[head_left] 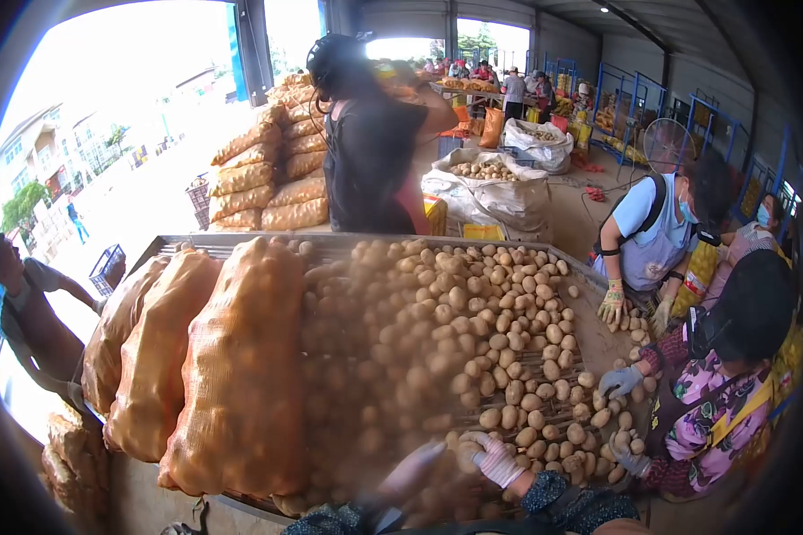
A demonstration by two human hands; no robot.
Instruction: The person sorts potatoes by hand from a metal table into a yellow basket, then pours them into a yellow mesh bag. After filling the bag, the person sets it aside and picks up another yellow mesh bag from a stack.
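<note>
My left hand (412,467), in a pale glove, reaches over the near edge of the sorting table (598,334). Its fingers are stretched out and look hazy, with nothing visible in them. Beside it, my right hand (498,461), in a pink-and-white striped glove, has its fingers curled around a potato (467,456). A wide layer of loose potatoes (509,343) covers the slatted top in front of both hands. A smear or dust blurs the middle of the view. Left of the loose potatoes lies a full orange mesh sack (241,366), with two more sacks (165,352) beyond it.
Co-workers' gloved hands (623,381) handle potatoes along the right side. A person in black (375,169) stands across the table; another (40,312) is at the left. Stacked sacks (241,183) and large white bags of potatoes (491,201) stand behind. A fan (669,143) is farther back.
</note>
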